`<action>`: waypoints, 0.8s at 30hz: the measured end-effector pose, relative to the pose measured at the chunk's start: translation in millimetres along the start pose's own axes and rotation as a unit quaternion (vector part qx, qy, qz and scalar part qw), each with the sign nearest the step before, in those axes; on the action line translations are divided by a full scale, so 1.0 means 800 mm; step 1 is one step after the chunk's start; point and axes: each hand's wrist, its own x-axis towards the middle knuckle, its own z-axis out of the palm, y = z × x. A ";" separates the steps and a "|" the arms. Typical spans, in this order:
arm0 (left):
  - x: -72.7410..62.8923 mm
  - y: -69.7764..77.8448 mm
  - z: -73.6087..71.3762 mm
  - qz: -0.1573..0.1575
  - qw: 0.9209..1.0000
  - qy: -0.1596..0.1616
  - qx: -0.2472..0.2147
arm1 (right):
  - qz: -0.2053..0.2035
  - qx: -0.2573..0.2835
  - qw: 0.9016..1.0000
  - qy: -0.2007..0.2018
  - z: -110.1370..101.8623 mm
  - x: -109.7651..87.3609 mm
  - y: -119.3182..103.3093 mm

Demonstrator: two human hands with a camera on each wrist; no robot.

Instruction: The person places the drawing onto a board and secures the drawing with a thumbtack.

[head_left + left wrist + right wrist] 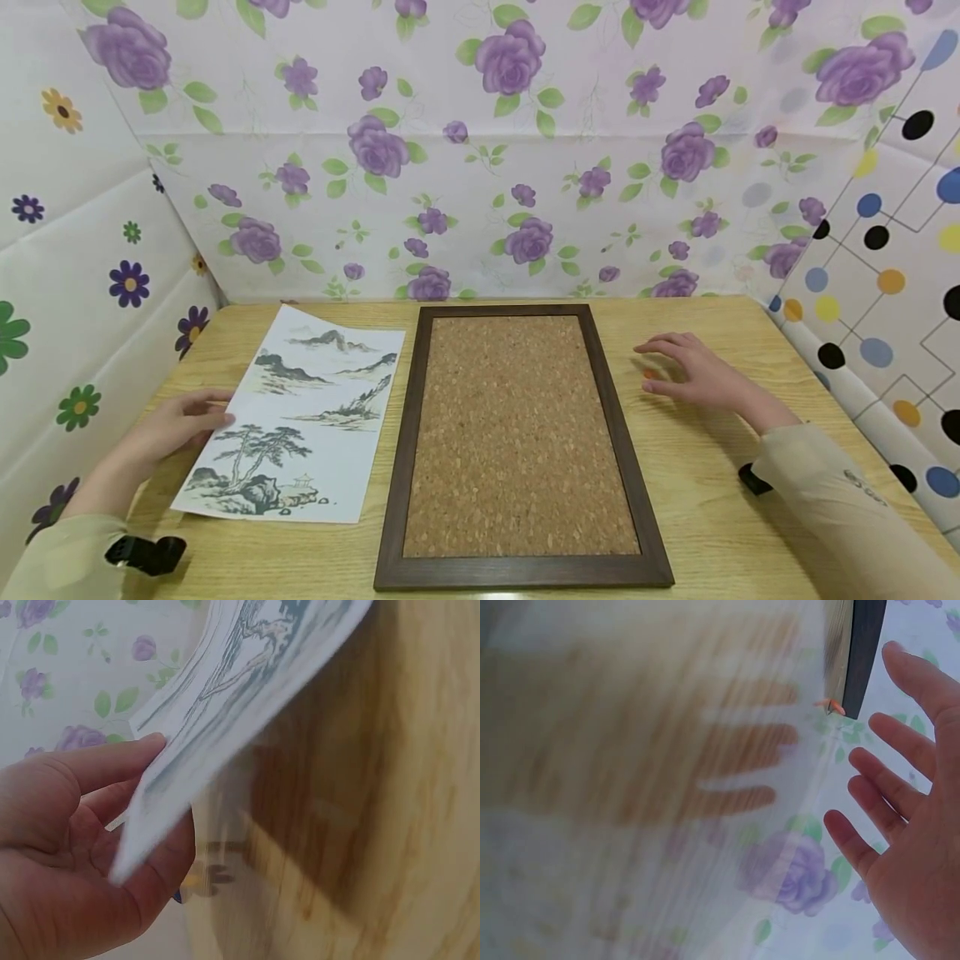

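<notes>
My left hand [180, 423] pinches the left edge of a white paper sheet [341, 479] printed with an ink landscape of mountains, pines and rocks. In the left wrist view the thumb lies on the printed face of the sheet [225, 727], with the other fingers behind it and the paper bowed above the table. A cork board [521, 433] in a dark brown frame [525, 572] lies flat to the right of the sheet. Beyond its right side, my right hand [693, 373] hovers with loosely spread fingers and holds nothing. A small orange thing [649, 375] shows between its thumb and fingers.
The light wooden table [720, 517] meets a floral backdrop [465, 200] at its far edge. Patterned sheets hang on both sides, flowers on the left, dots [891, 282] on the right. A black wrist device [146, 555] sits at the left cuff.
</notes>
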 end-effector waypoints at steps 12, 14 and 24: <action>0.003 -0.002 -0.002 -0.002 0.999 -0.014 -0.050 | 0.013 -0.004 1.000 -0.009 -0.001 -0.001 0.003; 0.004 -0.004 -0.002 0.002 0.998 -0.016 -0.062 | 0.012 -0.006 1.000 -0.010 -0.001 0.000 0.004; 0.010 -0.007 0.001 0.034 0.991 -0.032 -0.122 | 0.018 -0.010 1.000 -0.010 -0.002 0.000 0.005</action>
